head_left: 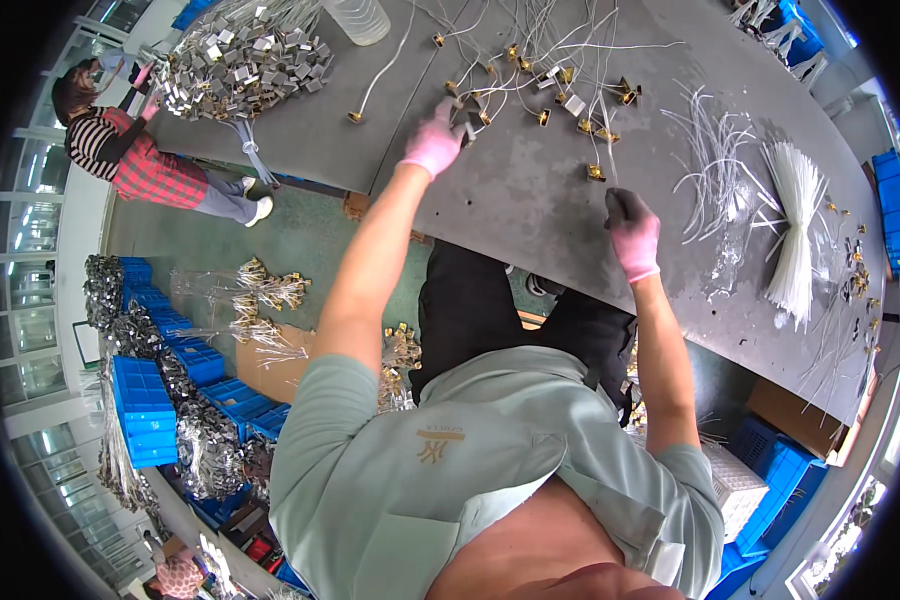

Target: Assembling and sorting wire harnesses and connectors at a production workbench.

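Nearest: right hand [632, 235], pink glove with dark fingertips, at the near side of the table [530, 205]. Fingers drawn together around the end of a wire [611, 150]; looks like a pinch, though whether it is gripped or merely touched I cannot tell. Brass part [596, 173] lies on the tabletop just beyond those fingertips.

Farther out: left hand [435, 145], stretched forward, fingertips down at a grey part [468, 132] on the edge of the tangle [525, 62]. Contact likely; grasp not established, since the fingers cover some of the part.

Step, my judgement: separating single wired parts from the tangle. Next move would call for a gentle draw along one wire, neighbours kept back against snagging.

Off right: loose strands [710, 150] and a white bundle [796, 230], apart from both hands. Far left: heap [240, 75] of metal parts, co-worker [135, 150] beside it.

Unclear: which wire joins which part where they cross. Upper edge cuts off wires and a clear tub [360, 20].
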The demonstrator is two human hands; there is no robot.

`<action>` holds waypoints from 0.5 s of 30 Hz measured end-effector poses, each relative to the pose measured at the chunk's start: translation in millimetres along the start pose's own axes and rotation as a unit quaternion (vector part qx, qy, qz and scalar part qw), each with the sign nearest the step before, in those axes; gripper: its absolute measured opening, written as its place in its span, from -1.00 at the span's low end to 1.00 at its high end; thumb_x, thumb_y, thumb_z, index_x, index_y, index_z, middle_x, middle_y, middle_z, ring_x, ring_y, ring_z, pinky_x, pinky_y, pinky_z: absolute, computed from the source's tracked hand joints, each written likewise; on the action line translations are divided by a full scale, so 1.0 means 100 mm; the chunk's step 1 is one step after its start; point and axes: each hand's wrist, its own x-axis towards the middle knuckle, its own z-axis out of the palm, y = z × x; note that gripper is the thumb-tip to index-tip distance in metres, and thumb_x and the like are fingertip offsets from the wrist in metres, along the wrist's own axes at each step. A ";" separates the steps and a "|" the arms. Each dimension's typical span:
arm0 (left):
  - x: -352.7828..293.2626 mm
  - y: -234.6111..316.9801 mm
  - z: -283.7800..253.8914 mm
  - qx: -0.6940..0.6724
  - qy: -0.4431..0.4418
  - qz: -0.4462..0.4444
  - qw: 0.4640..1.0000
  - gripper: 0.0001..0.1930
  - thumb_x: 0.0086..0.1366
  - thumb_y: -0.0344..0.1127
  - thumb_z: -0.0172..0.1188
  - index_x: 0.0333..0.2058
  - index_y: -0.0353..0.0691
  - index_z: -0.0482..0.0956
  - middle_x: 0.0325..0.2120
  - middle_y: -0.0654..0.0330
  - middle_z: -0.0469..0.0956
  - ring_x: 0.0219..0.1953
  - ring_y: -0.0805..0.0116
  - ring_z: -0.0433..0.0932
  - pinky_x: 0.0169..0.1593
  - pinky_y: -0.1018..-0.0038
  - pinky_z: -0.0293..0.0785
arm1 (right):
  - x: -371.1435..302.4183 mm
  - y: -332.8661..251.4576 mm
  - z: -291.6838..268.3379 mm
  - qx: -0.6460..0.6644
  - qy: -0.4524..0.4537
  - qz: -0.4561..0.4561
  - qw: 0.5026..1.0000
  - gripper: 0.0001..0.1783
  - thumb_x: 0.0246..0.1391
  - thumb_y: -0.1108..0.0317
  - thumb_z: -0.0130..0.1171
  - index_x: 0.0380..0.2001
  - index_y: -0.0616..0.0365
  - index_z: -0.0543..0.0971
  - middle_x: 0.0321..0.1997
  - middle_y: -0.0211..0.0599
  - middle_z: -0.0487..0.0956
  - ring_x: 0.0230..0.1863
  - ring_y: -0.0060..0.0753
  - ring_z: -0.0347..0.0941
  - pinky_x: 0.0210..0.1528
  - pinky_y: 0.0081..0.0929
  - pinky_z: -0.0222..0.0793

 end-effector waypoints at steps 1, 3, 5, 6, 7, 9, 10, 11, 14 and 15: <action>-0.04 -0.04 0.14 0.191 0.103 0.061 0.974 -0.33 0.16 -0.19 0.16 0.23 -0.19 0.16 0.06 -0.14 0.39 0.16 -0.07 0.32 0.22 0.18 0.24 | -0.02 0.00 -0.03 -0.031 0.006 -0.036 0.999 -0.84 0.08 0.38 0.18 -0.29 0.22 0.60 -0.46 -0.06 0.59 -0.51 -0.29 0.55 -0.40 -0.41 0.42; -0.06 -0.09 0.22 0.191 0.160 0.088 0.965 -0.39 0.12 -0.26 0.19 0.16 -0.22 0.28 -0.05 -0.14 0.47 0.01 -0.06 0.46 0.11 0.21 0.37 | -0.10 0.19 0.00 -0.059 -0.011 -0.095 0.994 -0.84 0.09 0.37 0.18 -0.30 0.22 0.62 -0.46 -0.04 0.58 -0.51 -0.31 0.54 -0.37 -0.40 0.43; -0.09 -0.02 0.15 0.074 0.140 0.100 0.982 -0.46 0.12 -0.29 0.18 0.11 -0.24 0.34 -0.09 -0.10 0.51 -0.03 -0.02 0.49 0.05 0.23 0.40 | -0.11 0.19 -0.03 -0.031 -0.075 -0.030 0.996 -0.79 0.13 0.34 0.15 -0.22 0.22 0.62 -0.47 -0.14 0.60 -0.49 -0.42 0.53 -0.39 -0.47 0.45; -0.12 0.00 0.09 -0.042 0.119 0.109 0.986 -0.52 0.12 -0.32 0.17 0.05 -0.26 0.40 -0.13 -0.06 0.54 -0.07 0.02 0.52 0.00 0.26 0.44 | -0.09 0.18 0.00 -0.031 -0.076 -0.030 0.996 -0.79 0.13 0.34 0.15 -0.22 0.22 0.62 -0.47 -0.14 0.60 -0.49 -0.42 0.53 -0.39 -0.47 0.45; -0.18 0.05 0.01 -0.042 0.118 0.109 0.986 -0.52 0.12 -0.32 0.17 0.05 -0.26 0.40 -0.13 -0.06 0.54 -0.07 0.02 0.52 0.00 0.26 0.44 | -0.07 0.00 0.02 0.132 -0.124 0.104 0.978 -0.76 0.15 0.32 0.13 -0.20 0.22 0.61 -0.45 -0.20 0.60 -0.48 -0.48 0.52 -0.41 -0.51 0.46; -0.38 0.13 -0.11 -0.206 0.120 0.088 0.967 -0.57 0.09 -0.35 0.18 -0.03 -0.35 0.46 -0.13 -0.02 0.55 -0.08 0.14 0.54 -0.02 0.37 0.45 | -0.02 -0.33 0.11 0.274 -0.205 0.224 0.913 -0.72 0.21 0.29 0.07 -0.12 0.24 0.58 -0.39 -0.36 0.57 -0.46 -0.62 0.48 -0.46 -0.62 0.47; -0.50 0.10 -0.08 -0.271 0.130 0.082 0.950 -0.60 0.11 -0.39 0.15 -0.03 -0.32 0.47 -0.25 0.10 0.59 -0.22 0.31 0.55 -0.12 0.46 0.46 | -0.03 -0.38 0.32 0.380 -0.225 0.212 0.872 -0.72 0.22 0.30 0.05 -0.09 0.23 0.56 -0.36 -0.32 0.58 -0.48 -0.58 0.50 -0.46 -0.60 0.47; -0.68 0.15 -0.08 -0.271 0.129 0.082 0.950 -0.60 0.11 -0.39 0.15 -0.03 -0.32 0.47 -0.25 0.10 0.59 -0.22 0.31 0.55 -0.12 0.46 0.46 | -0.03 -0.48 0.48 0.392 -0.268 0.246 0.845 -0.70 0.24 0.31 0.03 -0.05 0.23 0.52 -0.34 -0.28 0.60 -0.45 -0.51 0.53 -0.44 -0.57 0.47; -1.42 0.25 -0.05 -0.519 -0.038 0.039 0.853 -0.66 0.14 -0.46 0.09 -0.06 -0.32 0.49 -0.41 0.24 0.53 -0.44 0.51 0.47 -0.34 0.57 0.39 | -0.02 -0.73 1.06 0.479 -0.330 0.287 0.761 -0.68 0.25 0.32 -0.02 0.00 0.22 0.47 -0.20 -0.18 0.60 -0.31 -0.35 0.57 -0.31 -0.49 0.45; -1.64 0.19 0.01 -0.560 -0.060 0.051 0.825 -0.67 0.15 -0.47 0.08 -0.07 -0.32 0.49 -0.46 0.27 0.51 -0.49 0.56 0.44 -0.40 0.60 0.35 | 0.02 -0.84 1.22 0.479 -0.335 0.289 0.758 -0.68 0.25 0.32 -0.02 0.00 0.22 0.47 -0.20 -0.18 0.60 -0.31 -0.35 0.57 -0.31 -0.49 0.45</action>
